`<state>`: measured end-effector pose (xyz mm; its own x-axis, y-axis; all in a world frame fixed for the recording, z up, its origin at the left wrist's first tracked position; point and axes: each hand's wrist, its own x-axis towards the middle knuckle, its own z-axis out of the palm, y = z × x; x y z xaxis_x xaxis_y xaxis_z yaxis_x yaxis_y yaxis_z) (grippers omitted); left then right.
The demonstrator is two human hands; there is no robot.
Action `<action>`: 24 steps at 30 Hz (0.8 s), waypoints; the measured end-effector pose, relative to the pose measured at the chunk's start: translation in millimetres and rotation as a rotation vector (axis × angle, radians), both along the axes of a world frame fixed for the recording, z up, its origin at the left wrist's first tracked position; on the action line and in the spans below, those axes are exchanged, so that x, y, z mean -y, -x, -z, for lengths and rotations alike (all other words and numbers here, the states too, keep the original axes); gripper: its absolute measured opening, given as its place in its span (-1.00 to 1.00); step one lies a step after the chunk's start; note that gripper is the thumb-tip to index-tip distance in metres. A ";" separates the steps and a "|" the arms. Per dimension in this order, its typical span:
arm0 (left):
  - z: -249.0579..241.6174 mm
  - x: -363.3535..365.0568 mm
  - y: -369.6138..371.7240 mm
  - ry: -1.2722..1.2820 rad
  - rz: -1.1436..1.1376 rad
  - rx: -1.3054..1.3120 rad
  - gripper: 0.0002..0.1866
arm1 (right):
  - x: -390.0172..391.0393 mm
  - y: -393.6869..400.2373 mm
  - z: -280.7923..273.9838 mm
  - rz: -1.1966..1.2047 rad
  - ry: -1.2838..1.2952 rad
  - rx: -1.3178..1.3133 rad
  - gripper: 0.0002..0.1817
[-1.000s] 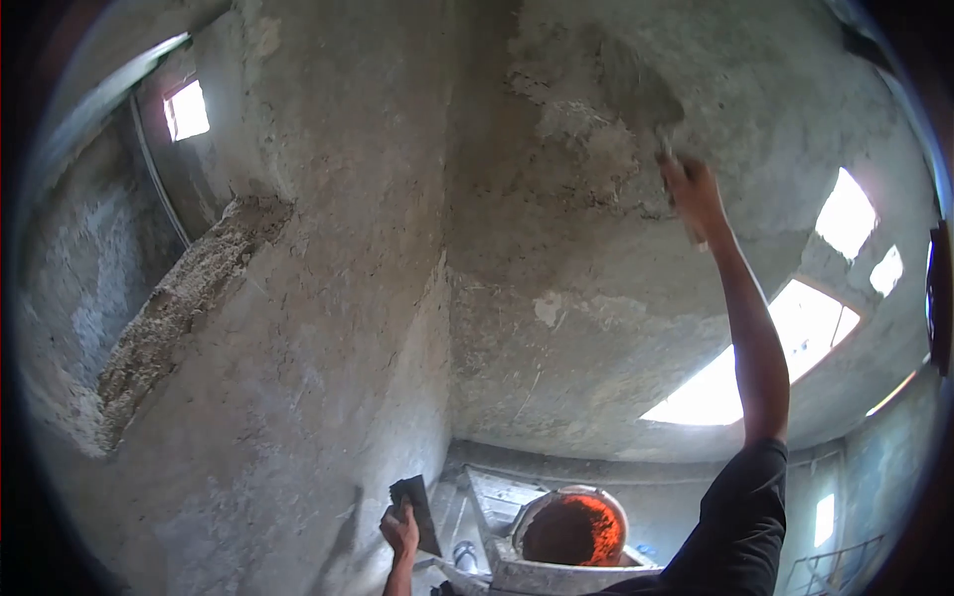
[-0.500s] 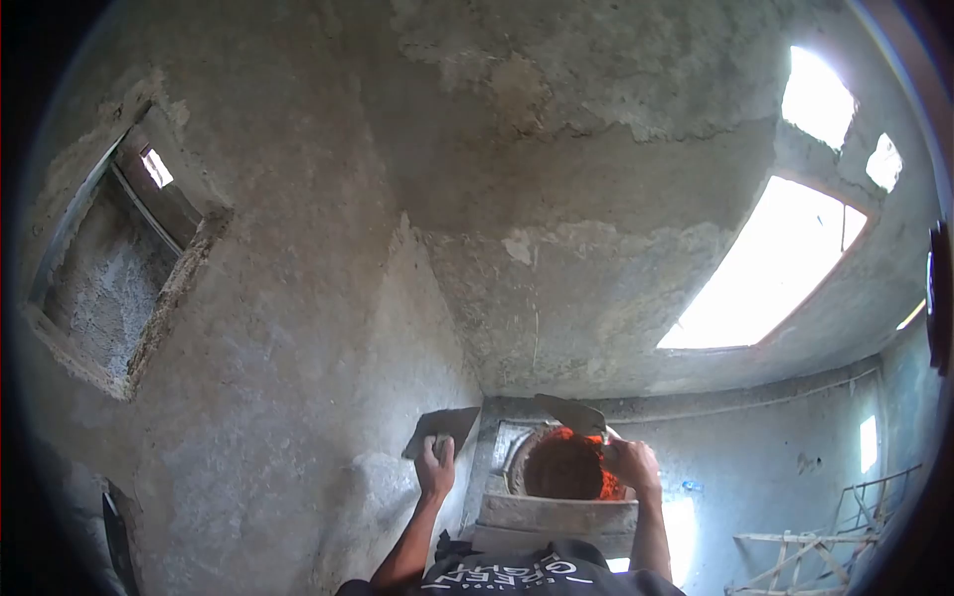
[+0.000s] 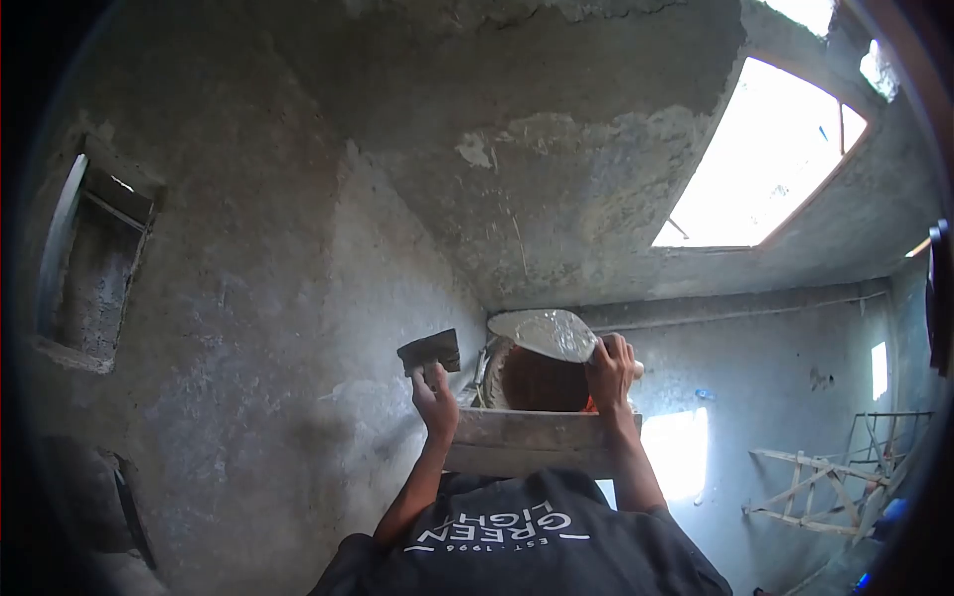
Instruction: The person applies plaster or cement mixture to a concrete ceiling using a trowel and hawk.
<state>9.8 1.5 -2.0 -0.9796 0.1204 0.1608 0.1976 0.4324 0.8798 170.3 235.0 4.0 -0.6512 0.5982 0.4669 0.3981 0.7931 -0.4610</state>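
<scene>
My left hand [image 3: 434, 399] is wrapped round the grip of a plastering float [image 3: 430, 350] with a dark, flat, four-sided plate. It is raised close to the grey wall on the left; a gap there is hard to judge. In my right hand [image 3: 611, 373] is a pointed trowel [image 3: 542, 332], its broad blade shiny and pointing left. The blade hangs over the near-round tub [image 3: 493, 385], whose inside shows orange at the right and a dark brown area in the middle. My fingers hide most of the trowel's handle.
A wooden board [image 3: 532, 429] runs in front of the tub, close to my chest. Rough plastered walls [image 3: 248, 248] meet in a corner ahead. A bright opening [image 3: 760, 159] is at upper right, a framed recess [image 3: 99, 268] at left. A wooden trestle [image 3: 820, 487] stands lower right.
My view has tilted down, so more of my shirt shows. The trowel has turned its broad, shiny face to me and reaches further left over the tub. The float's plate has turned.
</scene>
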 end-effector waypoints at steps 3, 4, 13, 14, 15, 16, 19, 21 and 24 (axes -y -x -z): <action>-2.6 -6.4 -8.2 0.044 0.020 -0.003 -0.68 | -1.5 5.8 3.1 0.018 0.063 0.072 -0.73; -3.6 -8.5 -10.4 0.075 0.020 -0.021 -0.68 | -2.3 6.5 7.4 0.000 0.063 0.068 -0.73; 12.4 -14.4 -3.7 0.392 0.044 -0.232 -0.66 | -1.6 9.1 2.2 -0.005 0.504 0.237 -0.67; 15.7 -13.4 -3.5 0.393 0.027 -0.227 -0.66 | -0.7 10.8 -1.1 -0.006 0.527 0.259 -0.68; 16.0 -13.3 -3.9 0.422 0.030 -0.266 -0.65 | 0.0 11.3 1.4 -0.022 0.525 0.267 -0.68; 16.3 -13.6 -3.8 0.450 0.037 -0.307 -0.64 | 0.8 11.6 6.0 -0.067 0.489 0.205 -0.73; 21.8 -12.1 -5.3 0.488 0.025 -0.372 -0.60 | 1.2 10.9 20.1 -0.170 0.439 0.146 -0.78; 24.3 -12.4 -3.8 0.508 0.014 -0.383 -0.59 | 0.7 12.2 14.5 -0.227 0.421 0.143 -0.78; 28.7 -12.1 -4.4 0.552 -0.004 -0.367 -0.57 | 7.6 14.5 -7.1 -0.183 0.602 0.337 -0.81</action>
<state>14.2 13.6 -30.6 -0.8735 0.2775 0.3999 0.4399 0.8018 0.4044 155.8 227.3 11.1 -0.8166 0.5560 -0.1549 0.4810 0.5072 -0.7151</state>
